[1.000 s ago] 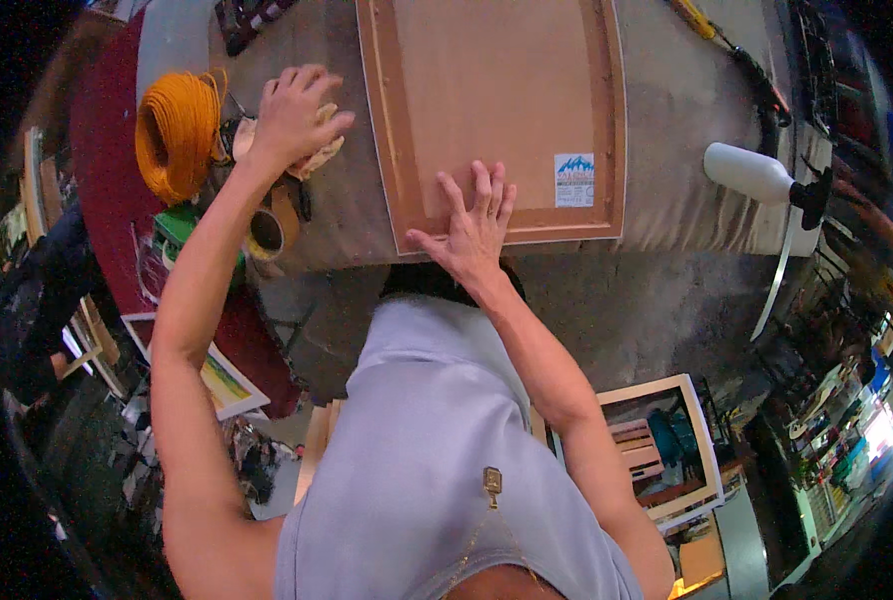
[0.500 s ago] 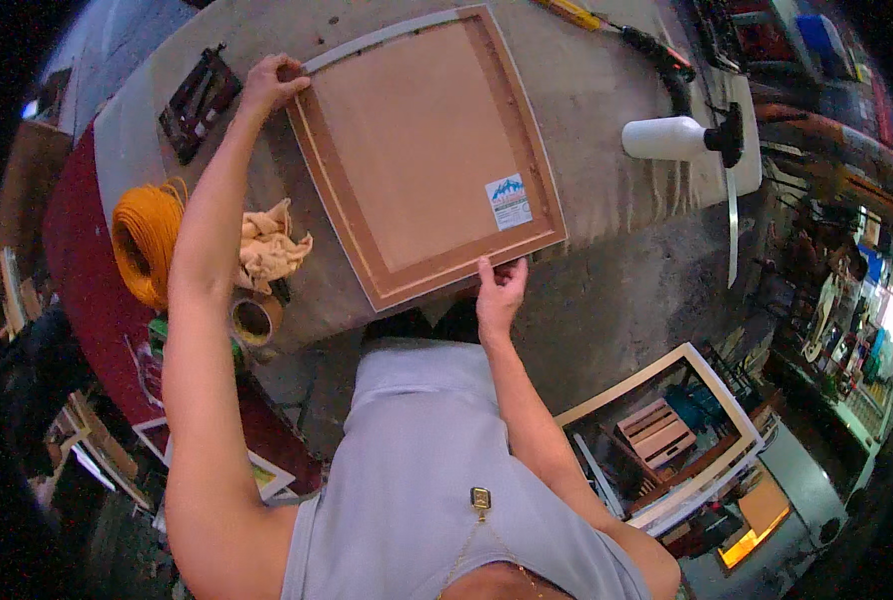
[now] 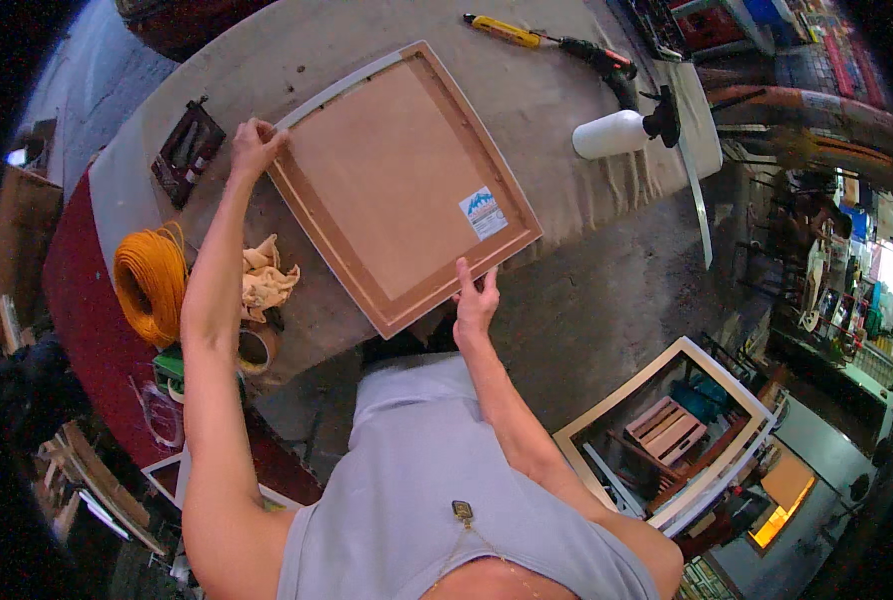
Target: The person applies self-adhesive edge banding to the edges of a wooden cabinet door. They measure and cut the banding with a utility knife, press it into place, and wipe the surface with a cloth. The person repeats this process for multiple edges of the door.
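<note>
The hands have shifted: the left hand (image 3: 257,150), a second ago over the crumpled cloth (image 3: 267,280), now closes on the left rim of the framed panel (image 3: 392,185) towards its far corner, while the right hand (image 3: 477,308), earlier spread flat on the backing, grips the near rim. Whatever fingers lie underneath are hidden. The panel is thus held at two edges rather than pressed from above, which seems to give firmer control of it. It lies back upward on the worktop (image 3: 547,90), its nearest corner at the worktop's edge.

The backing is a smooth, flat, tan sheet, probably fibreboard, inside a brown rectangular frame with a thin whitish outer edge; a small blue-and-white label (image 3: 484,213) sits near one corner. The worktop's grey-beige covering is stained and falls in soft folds. To the left, the pale cloth is limp beside a thick orange coil of cord (image 3: 150,288); to the right lies a white, rounded spray bottle (image 3: 610,135).
</note>
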### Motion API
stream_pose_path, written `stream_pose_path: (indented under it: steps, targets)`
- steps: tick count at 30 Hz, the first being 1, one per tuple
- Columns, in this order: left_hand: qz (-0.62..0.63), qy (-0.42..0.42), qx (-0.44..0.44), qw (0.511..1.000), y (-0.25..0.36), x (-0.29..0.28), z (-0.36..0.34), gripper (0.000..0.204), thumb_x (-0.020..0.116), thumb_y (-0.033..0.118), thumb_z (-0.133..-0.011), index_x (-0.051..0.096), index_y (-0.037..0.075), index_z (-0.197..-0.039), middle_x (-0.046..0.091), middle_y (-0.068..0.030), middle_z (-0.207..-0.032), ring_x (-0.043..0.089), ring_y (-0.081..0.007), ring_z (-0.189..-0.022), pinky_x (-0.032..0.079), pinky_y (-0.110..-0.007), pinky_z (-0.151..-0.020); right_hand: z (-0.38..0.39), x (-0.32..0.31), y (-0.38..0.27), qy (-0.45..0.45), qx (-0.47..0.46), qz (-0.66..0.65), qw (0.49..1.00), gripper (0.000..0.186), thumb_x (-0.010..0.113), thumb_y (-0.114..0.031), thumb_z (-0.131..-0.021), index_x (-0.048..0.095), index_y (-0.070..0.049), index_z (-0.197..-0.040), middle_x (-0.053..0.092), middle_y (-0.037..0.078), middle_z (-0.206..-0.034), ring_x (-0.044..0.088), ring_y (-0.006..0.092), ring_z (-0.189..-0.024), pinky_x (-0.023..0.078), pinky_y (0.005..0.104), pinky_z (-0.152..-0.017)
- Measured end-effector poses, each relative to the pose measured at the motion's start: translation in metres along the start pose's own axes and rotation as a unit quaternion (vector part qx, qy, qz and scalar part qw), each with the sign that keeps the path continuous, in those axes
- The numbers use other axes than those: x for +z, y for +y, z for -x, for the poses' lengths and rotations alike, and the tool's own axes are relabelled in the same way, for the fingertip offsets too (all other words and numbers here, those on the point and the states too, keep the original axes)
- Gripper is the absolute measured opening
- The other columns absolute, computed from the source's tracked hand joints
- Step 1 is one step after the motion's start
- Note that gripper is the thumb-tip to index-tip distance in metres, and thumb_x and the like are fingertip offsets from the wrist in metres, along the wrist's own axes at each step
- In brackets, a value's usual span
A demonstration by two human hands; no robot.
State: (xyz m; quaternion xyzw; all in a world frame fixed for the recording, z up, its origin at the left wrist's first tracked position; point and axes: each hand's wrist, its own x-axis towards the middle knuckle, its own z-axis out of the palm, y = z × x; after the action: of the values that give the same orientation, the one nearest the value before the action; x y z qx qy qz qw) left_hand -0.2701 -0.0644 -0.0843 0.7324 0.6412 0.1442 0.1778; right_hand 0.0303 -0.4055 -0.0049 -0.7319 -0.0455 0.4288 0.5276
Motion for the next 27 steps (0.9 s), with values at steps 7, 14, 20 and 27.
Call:
stream_pose_path:
  steps: [7, 14, 20, 27]
  targets:
    - [0.096, -0.129, -0.119, 0.98, 0.01, -0.046, 0.123, 0.038, 0.072, 0.021, -0.077, 0.062, 0.0, -0.107, 0.067, -0.0175, -0.104, 0.064, -0.0293, -0.096, 0.05, -0.038, -0.083, -0.058, -0.017, -0.014, 0.056, -0.113, -0.057, 0.99, 0.054, 0.071, -0.028, -0.088, 0.049, 0.0, -0.129, 0.062, 0.005, -0.11, 0.058, 0.0174, -0.097, 0.045, 0.0306, -0.089]
    - [0.258, -0.198, -0.259, 0.909, 0.11, -0.059, 0.286, 0.038, 0.072, 0.019, -0.077, 0.065, -0.002, -0.108, 0.069, -0.0161, -0.092, 0.066, -0.0239, -0.083, 0.051, -0.036, -0.078, -0.191, -0.032, -0.099, -0.086, -0.18, 0.134, 0.971, 0.063, 0.073, -0.029, -0.086, 0.049, 0.005, -0.132, 0.062, 0.014, -0.119, 0.059, 0.0209, -0.105, 0.046, 0.031, -0.091]
    - [0.212, -0.086, -0.36, 0.904, 0.19, 0.01, 0.316, 0.041, 0.076, 0.03, -0.071, 0.067, -0.001, -0.097, 0.07, -0.0181, -0.088, 0.068, -0.0304, -0.082, 0.053, -0.04, -0.076, -0.238, -0.009, -0.165, -0.22, -0.145, 0.205, 0.943, 0.066, 0.075, -0.031, -0.083, 0.051, 0.006, -0.132, 0.06, 0.016, -0.125, 0.057, 0.0204, -0.109, 0.045, 0.0304, -0.092]
    - [-0.149, 0.157, -0.313, 0.925, 0.154, -0.046, 0.328, 0.093, 0.086, 0.041, -0.059, 0.046, 0.011, -0.137, 0.053, -0.0191, -0.13, 0.051, -0.0362, -0.12, 0.038, -0.045, -0.105, -0.224, -0.036, -0.186, -0.223, -0.356, 0.344, 0.84, 0.055, 0.075, -0.029, -0.083, 0.058, 0.004, -0.124, 0.063, 0.017, -0.12, 0.06, 0.0231, -0.107, 0.044, 0.034, -0.094]
